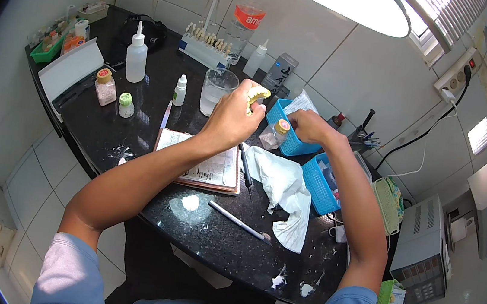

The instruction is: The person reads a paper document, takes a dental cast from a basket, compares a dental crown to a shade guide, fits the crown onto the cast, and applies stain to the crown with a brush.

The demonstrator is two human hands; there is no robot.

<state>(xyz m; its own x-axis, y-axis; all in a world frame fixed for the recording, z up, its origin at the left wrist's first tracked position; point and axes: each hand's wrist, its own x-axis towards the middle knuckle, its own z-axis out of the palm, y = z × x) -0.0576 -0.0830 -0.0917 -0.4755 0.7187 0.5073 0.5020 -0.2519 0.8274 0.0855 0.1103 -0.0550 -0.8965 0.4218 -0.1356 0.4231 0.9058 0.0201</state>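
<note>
My left hand [236, 114] is closed on a yellow curved piece [256, 96], held up to the right of a glass of cloudy liquid [216, 94]. My right hand [308, 126] reaches over a blue basket [298, 148]; its fingertips are hidden at the basket, so what they hold, if anything, does not show. Between the hands stands a small jar with a gold lid [273, 136]. A white cloth [282, 184] lies below, beside a black pen-like tool [246, 170] and a paper-topped clipboard [208, 169].
Bottles [136, 57] and jars [105, 89] stand at the left. Behind are a tooth-shade rack [204, 50] and a large plastic bottle [249, 19]. A second blue basket [319, 185] sits near my right forearm. A silver pen [238, 221] lies near the front edge.
</note>
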